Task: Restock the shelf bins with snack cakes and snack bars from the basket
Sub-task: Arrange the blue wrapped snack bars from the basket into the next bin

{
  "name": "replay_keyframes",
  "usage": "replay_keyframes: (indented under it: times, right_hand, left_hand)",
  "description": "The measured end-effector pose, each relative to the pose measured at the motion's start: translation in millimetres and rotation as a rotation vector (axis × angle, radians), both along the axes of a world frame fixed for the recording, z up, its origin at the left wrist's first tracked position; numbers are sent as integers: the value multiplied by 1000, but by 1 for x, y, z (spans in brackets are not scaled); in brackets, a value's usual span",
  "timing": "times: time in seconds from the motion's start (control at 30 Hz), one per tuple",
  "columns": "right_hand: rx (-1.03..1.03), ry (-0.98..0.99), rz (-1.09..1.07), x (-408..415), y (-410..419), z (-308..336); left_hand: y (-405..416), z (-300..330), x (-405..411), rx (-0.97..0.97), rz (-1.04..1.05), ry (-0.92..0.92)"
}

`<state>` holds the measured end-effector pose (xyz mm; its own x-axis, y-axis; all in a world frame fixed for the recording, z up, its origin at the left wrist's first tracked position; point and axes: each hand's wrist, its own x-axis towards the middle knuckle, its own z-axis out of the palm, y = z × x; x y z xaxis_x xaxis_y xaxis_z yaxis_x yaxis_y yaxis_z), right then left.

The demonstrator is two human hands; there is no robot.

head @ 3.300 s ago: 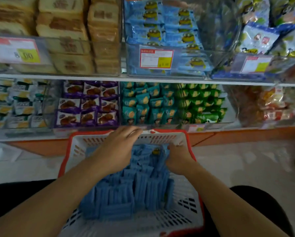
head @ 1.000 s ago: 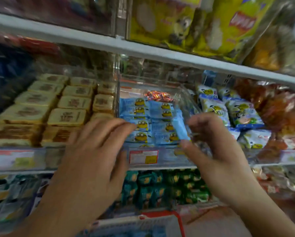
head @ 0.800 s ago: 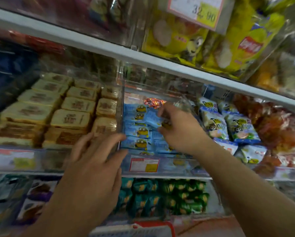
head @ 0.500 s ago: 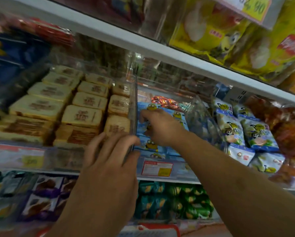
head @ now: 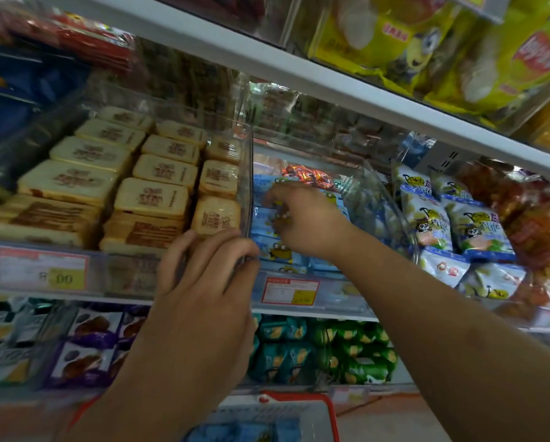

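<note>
My right hand covers several blue snack cakes in the clear bin; whether my fingertips pinch one cannot be told. Below the bin, the basket is cut off by the frame edge.

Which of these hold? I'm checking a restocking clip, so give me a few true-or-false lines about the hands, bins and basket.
1. The right hand reaches into the clear bin of blue packets. True.
2. The left hand rests in the basket. False: it is up at the front corner of the bin wall.
3. The bin of tan cakes is left of the blue packets. True.
4. The basket is on the top shelf. False: it sits below the shelves, at the bottom of the view.
</note>
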<state>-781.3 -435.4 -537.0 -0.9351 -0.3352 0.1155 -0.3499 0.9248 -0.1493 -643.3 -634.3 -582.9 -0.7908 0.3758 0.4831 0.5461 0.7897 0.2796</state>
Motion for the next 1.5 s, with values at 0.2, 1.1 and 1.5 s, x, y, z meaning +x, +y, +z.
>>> replay_keyframes:
  times: [0.2, 1.1, 1.5]
  right_hand:
    - [-482, 227, -74, 129, -4, 13]
    - [-368, -634, -883, 242, -40, -352]
    - [-645, -743, -927, 256, -16, -328]
  left_hand:
    - [-15, 2, 16, 163, -151, -8]
    - [-21, -252, 16, -466, -27, -451]
    - [-21, -251, 18, -465, -30, -456]
